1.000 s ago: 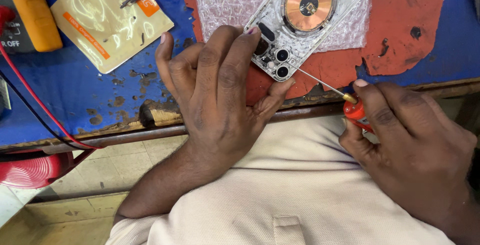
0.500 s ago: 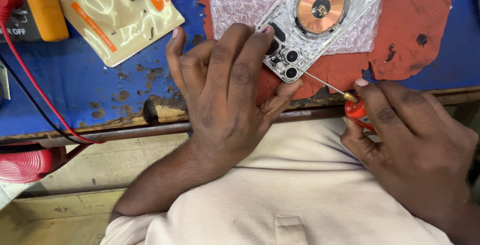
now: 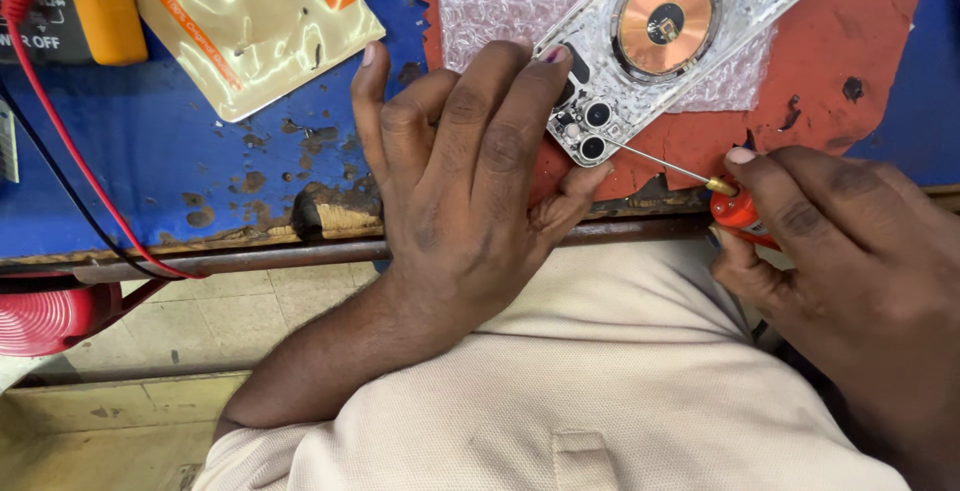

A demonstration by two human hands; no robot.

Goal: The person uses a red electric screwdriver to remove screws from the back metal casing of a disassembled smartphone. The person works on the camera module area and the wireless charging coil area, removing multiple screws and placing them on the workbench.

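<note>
The desk [image 3: 150, 161] runs wide beneath both hands, blue-topped and worn through to wood along its near edge, with a red mat [image 3: 850, 41] spread under the work just beyond the fingers. On that mat, past the left hand's fingertips, lies a sheet of bubble wrap [image 3: 500, 1], and on it rests a phone back housing [image 3: 690, 31], silvery with a round copper coil and camera rings at its near corner. The left hand [image 3: 470, 171] lies flat and spread, fingers pressing down on the housing's camera corner. The right hand [image 3: 840, 251], just to the right of it, is closed around a small red-handled screwdriver [image 3: 735, 209], whose thin shaft reaches up-left so its tip touches the camera corner. Off beyond the left hand's thumb side lies a yellowish packet [image 3: 250, 31], farther left a yellow meter [image 3: 95, 1] with a red lead [image 3: 70, 151].
</note>
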